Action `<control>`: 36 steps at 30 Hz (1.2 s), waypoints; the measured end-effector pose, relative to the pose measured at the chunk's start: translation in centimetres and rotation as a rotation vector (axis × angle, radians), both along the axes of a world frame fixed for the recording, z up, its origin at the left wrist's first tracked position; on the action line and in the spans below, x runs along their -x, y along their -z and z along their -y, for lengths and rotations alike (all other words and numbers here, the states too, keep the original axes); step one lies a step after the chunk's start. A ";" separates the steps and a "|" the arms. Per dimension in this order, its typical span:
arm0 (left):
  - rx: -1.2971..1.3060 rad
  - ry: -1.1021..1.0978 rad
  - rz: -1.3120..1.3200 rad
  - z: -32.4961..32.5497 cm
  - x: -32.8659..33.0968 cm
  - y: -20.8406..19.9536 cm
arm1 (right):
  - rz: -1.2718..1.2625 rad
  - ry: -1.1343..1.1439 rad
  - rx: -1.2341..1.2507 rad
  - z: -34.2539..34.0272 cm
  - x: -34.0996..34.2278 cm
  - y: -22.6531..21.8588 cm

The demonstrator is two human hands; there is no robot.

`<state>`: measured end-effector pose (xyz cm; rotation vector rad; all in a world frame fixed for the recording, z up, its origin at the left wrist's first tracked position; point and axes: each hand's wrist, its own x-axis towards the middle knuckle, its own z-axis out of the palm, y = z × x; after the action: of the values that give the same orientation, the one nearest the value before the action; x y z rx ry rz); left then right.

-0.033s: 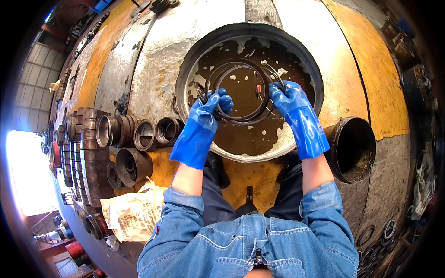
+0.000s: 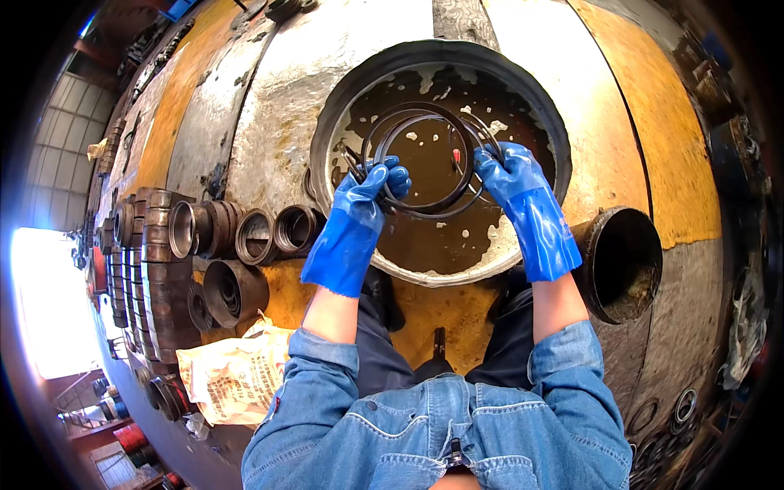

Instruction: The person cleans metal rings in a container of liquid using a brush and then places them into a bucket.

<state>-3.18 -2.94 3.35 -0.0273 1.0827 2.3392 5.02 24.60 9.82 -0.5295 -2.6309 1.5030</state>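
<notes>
Several thin, dark rings [image 2: 468,159] hang in a loose bundle between my hands, above a large round basin [image 2: 559,135] of murky brown liquid. My left hand [image 2: 371,186], in a blue rubber glove, is closed on the left side of the bundle. On the right side, the fingers of my right hand [image 2: 508,169], gloved alike, pinch the rings. The rings overlap, and some spread apart between the hands. A small red thing [image 2: 456,155] shows through the bundle; I cannot make out its kind. Pale foam patches float on the liquid.
To the left stand metal cylinders [image 2: 235,294] and stacked metal rings [image 2: 167,273]. A printed bag [image 2: 233,371] lies in front of them. A wide, dark pipe [image 2: 621,261] lies right of the basin. More rings [image 2: 684,404] are at the lower right.
Both hands stay almost in place, still gripping. The rings between them have shifted very slightly.
</notes>
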 end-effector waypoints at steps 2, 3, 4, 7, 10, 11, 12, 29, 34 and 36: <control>0.098 -0.086 -0.072 -0.5 -0.6 -1.7 | -0.082 0.017 -0.047 0.4 -0.2 -0.4; 0.090 -0.091 -0.072 -0.5 -0.5 -1.6 | -0.123 0.025 -0.070 0.6 -0.3 -0.6; 0.082 -0.094 -0.072 -0.4 -0.4 -1.5 | -0.239 0.070 -0.107 0.9 -0.4 -0.1; 0.054 -0.067 -0.052 -0.2 -0.2 -1.5 | -0.242 -0.058 -0.092 -0.2 0.0 -0.5; 0.028 -0.048 -0.016 0.0 -0.2 -1.5 | -0.395 -0.216 -0.030 -1.1 0.6 -1.3; 0.020 -0.043 -0.003 0.0 -0.1 -1.5 | -0.494 -0.235 -0.017 -1.3 0.7 -0.8; 0.041 -0.047 -0.001 0.0 -0.2 -1.6 | -0.471 -0.236 0.040 -1.5 0.7 -0.3; -0.147 0.147 0.018 1.1 0.9 -0.7 | -0.501 0.291 1.084 -5.0 -0.7 1.4; -0.341 0.227 0.071 0.3 1.0 -0.7 | -0.483 0.184 1.181 -5.3 -0.3 2.6; -0.381 0.263 0.057 0.5 1.2 -0.7 | -0.461 0.143 1.272 -5.3 0.2 3.2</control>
<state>-4.41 -3.44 4.02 0.1782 0.5612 2.2480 4.77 29.87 6.61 -0.3052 -1.0378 2.6507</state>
